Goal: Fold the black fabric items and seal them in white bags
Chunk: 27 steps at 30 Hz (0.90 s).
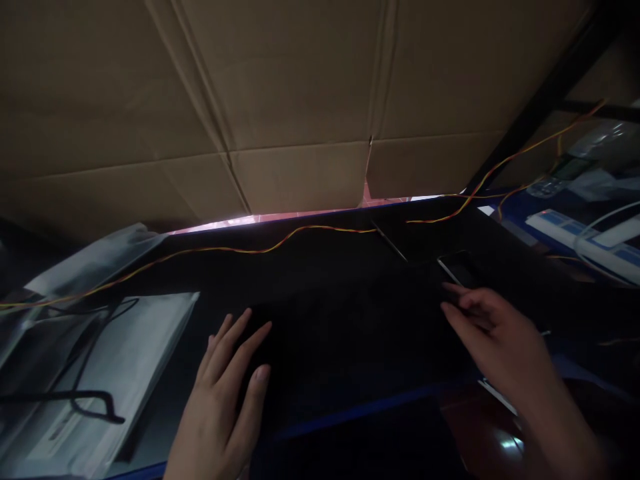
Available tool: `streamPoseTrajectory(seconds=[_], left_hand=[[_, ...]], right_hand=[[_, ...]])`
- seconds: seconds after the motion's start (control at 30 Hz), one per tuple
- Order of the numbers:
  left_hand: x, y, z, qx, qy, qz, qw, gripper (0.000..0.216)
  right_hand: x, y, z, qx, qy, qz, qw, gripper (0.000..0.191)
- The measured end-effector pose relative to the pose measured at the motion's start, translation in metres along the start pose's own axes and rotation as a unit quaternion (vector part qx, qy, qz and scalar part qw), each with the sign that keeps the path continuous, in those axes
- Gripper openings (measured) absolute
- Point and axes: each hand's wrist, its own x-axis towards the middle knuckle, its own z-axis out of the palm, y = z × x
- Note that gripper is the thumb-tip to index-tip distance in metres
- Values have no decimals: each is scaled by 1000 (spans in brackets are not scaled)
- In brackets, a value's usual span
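My left hand (225, 390) rests on the black shelf surface (345, 300), palm down with the fingers apart and nothing in it. To its right, my right hand (500, 333) is beside a dark phone-like slab (463, 267) with a pale edge. Its thumb and forefinger point left, a little apart, and I see nothing between them. The other fingers are bent and partly hidden. Whether a fingertip touches the slab, I cannot tell. A thin dark stick (391, 243), maybe a pen, lies further back.
A twisted red-and-yellow wire (295, 233) crosses the back. Brown cardboard (300, 93) hangs behind. On the left are clear plastic bags (155, 327) and dark-framed glasses (95, 397). At right lie a white-and-blue box (570, 230) and a clear bottle (595, 143).
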Motion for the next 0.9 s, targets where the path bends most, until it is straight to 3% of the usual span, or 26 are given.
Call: streamPoseTrajectory(seconds=[0.1,0.2,0.27,0.33,0.4,0.43,0.53,0.6,0.77,0.9], left_hand=[[-1,1,-1,-4,0,-5,1000,49],[0,1,-1,6,-5,18,1000,50],[1,0,0,14,-9,38,999,51],[2,-2,1,22,-15,55,998,52],[1,-4,2,29,-18,68,997,51],[1,-4,2,32,-19,70,997,51],[1,-4,3,34,-22,64,997,50],[1,-3,4,35,-23,63,997,49],[4,-4,7,58,-12,69,996,47],[5,-6,10,66,-7,78,995,46]], right_hand=[[-5,-35,-2,80,52,-35,995,27],[-25,-71,12,46,57,-159,985,20],[-41,-87,28,7,-65,-235,970,10],[-53,-93,40,-30,-183,-303,935,16],[-58,-91,44,-42,-250,-342,905,25],[-57,-88,42,-35,-254,-348,902,28],[-50,-79,32,-10,-166,-338,926,29],[-44,-74,31,-41,-132,-352,926,35],[-37,-58,46,-157,-241,-390,875,46],[-36,-45,33,-111,-282,-363,881,37]])
